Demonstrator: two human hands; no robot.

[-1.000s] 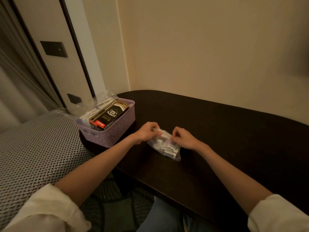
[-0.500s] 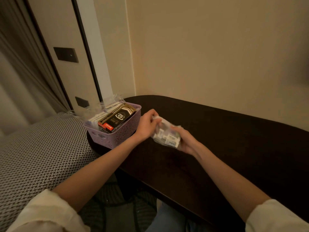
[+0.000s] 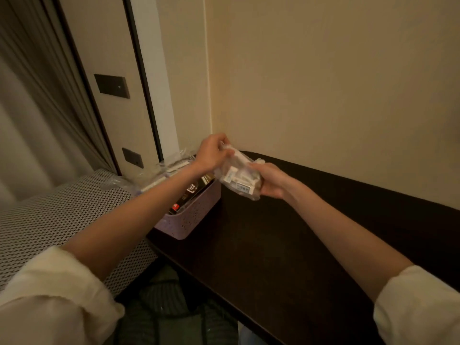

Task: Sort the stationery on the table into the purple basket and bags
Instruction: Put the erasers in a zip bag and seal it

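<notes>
We see a dark brown wooden table [image 3: 286,245] set against a plain beige wall [image 3: 323,83], with a grey herringbone-patterned cushion [image 3: 49,220] to its left; a pale purple perforated plastic basket [image 3: 191,217] stands at the table's left end, holding a black and gold box [image 3: 191,195] and some clear packets; above the table, beside the basket, our left hand [image 3: 211,153] pinches the top edge of a small clear plastic bag [image 3: 239,178] filled with what look like little white erasers, though blur hides the detail; our right hand [image 3: 271,180] grips the same bag from below, fingers curled round it
</notes>
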